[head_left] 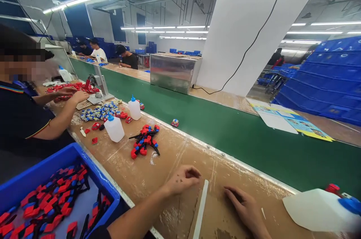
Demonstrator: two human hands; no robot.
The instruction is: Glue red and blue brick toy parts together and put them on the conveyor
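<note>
My left hand (184, 179) hovers over the brown-covered workbench (166, 169), its fingers loosely curved with a gap to the thumb. It holds nothing that I can see. To its right, my right hand (244, 205) is low over the same surface, thumb and forefinger apart and no object between them. A pale flat strip (200, 209) lies on the bench between both hands. Beyond my left hand sits a pile of red, blue and black plastic parts (146, 141). A white bottle with a blue cap (318, 209) lies tilted at the right edge, near my right hand.
A blue bin (111, 190) with similar parts stands at lower left. Two white bottles (114, 130) and blue-white pieces (101, 111) are farther along. A co-worker's hands (80, 96) are by a small press (100, 83). A green conveyor belt (214, 122) runs behind, carrying a small toy piece (175, 122).
</note>
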